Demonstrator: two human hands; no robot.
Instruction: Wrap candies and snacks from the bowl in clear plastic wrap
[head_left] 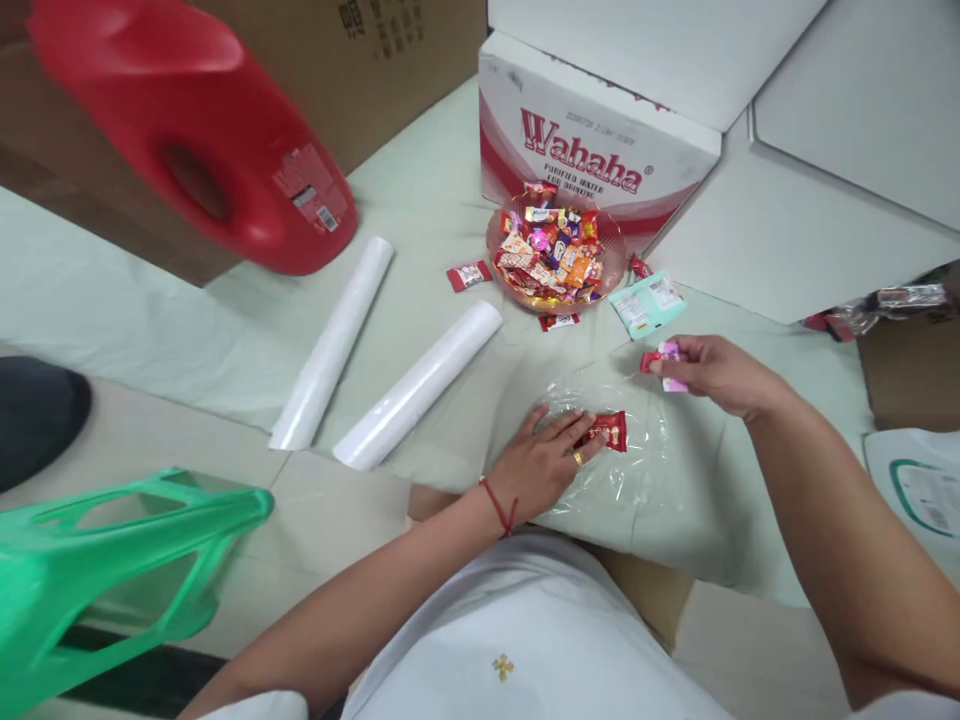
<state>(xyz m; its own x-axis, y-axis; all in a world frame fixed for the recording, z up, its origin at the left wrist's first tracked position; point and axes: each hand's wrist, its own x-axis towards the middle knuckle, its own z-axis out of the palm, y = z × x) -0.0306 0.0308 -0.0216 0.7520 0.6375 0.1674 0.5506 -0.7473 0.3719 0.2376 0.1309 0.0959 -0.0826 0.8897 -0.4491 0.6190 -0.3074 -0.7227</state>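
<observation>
My left hand lies flat with fingers stretched out, its fingertips touching a red candy packet. The packet rests on a crumpled sheet of clear plastic film spread on the cloth. To the right, my right hand is raised a little, pinching small wrapped candies, one red and one pink-purple. Beyond both hands stands a clear bowl heaped with wrapped candies in many colours. A light green packet is beside the bowl, between it and my right hand.
Two white rolls lie to the left on the pale green cloth. A red jug and a Wahaha carton stand behind. Loose candies surround the bowl. A green plastic stool is at the lower left.
</observation>
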